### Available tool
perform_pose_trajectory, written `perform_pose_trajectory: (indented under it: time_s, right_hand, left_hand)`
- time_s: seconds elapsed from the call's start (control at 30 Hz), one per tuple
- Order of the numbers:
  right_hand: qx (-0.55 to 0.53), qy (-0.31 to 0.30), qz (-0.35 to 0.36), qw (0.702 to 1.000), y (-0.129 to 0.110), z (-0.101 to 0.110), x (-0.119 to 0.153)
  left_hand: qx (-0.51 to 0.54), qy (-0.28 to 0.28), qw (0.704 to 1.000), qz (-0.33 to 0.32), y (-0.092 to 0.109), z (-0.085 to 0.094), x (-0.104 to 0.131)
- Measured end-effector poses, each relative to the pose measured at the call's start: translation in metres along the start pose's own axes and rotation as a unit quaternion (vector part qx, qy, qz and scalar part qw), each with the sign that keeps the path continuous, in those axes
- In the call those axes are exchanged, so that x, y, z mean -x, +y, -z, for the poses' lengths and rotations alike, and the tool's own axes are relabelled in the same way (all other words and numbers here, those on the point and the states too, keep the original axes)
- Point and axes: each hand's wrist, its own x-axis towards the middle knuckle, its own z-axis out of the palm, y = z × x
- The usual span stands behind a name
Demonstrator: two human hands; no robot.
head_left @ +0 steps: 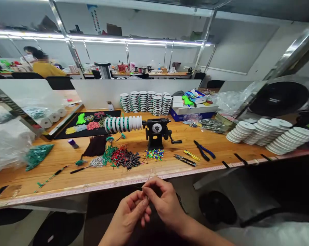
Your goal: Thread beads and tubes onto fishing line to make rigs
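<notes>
My left hand (pixel 130 215) and my right hand (pixel 167 203) meet in front of the table's front edge, fingertips pinched together. A thin dark line (pixel 137 187) sticks out at the fingertips; most of it is hidden by the fingers. Past my hands on the wooden table lie small piles: black and red pieces (pixel 126 159), silvery bits (pixel 99 161) and coloured beads (pixel 155 154). Behind them stands a black hand-crank winder (pixel 156 133) with a row of white spools (pixel 123 123) on its shaft, some wound with green.
Scissor-like snips (pixel 184 160), a yellow-handled cutter (pixel 191 155) and blue-black pliers (pixel 204 150) lie at the right. Stacks of white spools (pixel 240 132) stand further right, more spools (pixel 144 100) at the back. A black mat (pixel 62 133) holds coloured piles. A person in yellow (pixel 46 68) sits far left.
</notes>
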Motion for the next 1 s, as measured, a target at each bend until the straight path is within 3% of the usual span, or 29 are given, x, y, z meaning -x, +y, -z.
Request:
perform_pose_trajectory:
  time_s: [0.13,0.3,0.47,0.63,1.0]
  right_hand:
    - [0.033,0.035,0.019,0.999,-0.001,0.004,0.003]
    - [0.020,0.052,-0.023,0.998,0.000,0.008,0.018]
    - [0.141,0.062,-0.026,0.988,0.006,0.005,0.035]
    - [0.233,0.101,0.026,0.967,0.010,0.003,0.039]
    - [0.261,0.099,0.036,0.959,0.011,0.006,0.041]
  left_hand:
    - [0.063,-0.021,0.998,0.025,-0.001,0.003,0.001]
    - [0.164,0.083,0.983,0.002,0.003,0.002,0.009]
    - [0.239,0.132,0.962,0.012,0.000,-0.007,0.011]
    - [0.237,0.139,0.961,-0.005,-0.004,-0.011,0.009]
    - [0.211,0.176,0.961,-0.015,-0.006,-0.012,0.009]
